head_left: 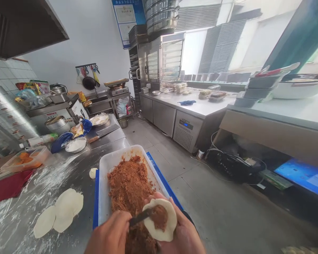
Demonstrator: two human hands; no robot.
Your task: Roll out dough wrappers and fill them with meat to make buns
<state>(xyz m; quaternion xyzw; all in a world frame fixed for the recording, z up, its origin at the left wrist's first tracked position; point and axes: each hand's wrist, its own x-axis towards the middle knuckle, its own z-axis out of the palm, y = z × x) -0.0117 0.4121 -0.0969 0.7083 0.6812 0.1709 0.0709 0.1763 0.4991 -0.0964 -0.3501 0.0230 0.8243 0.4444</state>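
Observation:
My left hand (110,231) is closed round a dark, narrow filling spatula (140,217). The spatula's tip presses on reddish-brown minced filling (159,217) in the middle of a round dough wrapper (166,231). Palm up, my right hand (187,233) cups that wrapper from below, thumb along its right edge. Both hands are over the near end of a translucent plastic tub (104,183), which holds a large heap of the same filling (129,183). Flat dough wrappers (65,210) lie overlapping on the floured steel table (79,236) to the left.
A small dough piece (93,173) sits beside the tub, on a blue board or tray (95,204). Farther back are a bowl of white powder (76,144), a container with orange food (23,160) and a red cloth (10,185). A steel counter (163,114) stands across the floor.

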